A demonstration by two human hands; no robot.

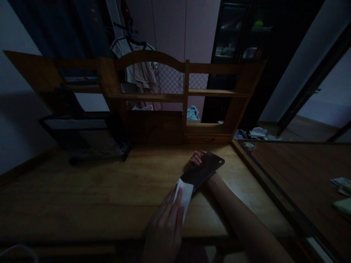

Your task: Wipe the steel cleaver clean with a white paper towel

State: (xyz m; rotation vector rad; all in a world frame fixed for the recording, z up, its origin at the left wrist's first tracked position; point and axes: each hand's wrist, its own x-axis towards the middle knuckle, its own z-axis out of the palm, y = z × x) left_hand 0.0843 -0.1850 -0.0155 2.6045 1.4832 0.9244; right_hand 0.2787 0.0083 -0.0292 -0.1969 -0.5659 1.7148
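Observation:
A dark, flat, broad cleaver [204, 168] with a small hole in its far corner is held tilted above the desk. My right hand [196, 158] is beyond it, fingers curled at its far left edge; the forearm passes beneath the blade, hiding the palm. At the near end, my left hand [167, 217] closes over a folded white tissue [185, 195], thumb on top, pressed against the cleaver. Tissue and fingers cover that end, so no handle shows.
The wooden desk [109, 197] has a shelf unit [156, 97] along its back. A black-framed object [82, 135] stands at the left. Beyond the desk's right edge lies a brown surface [296, 171] with some papers [341, 181]. The room is dim.

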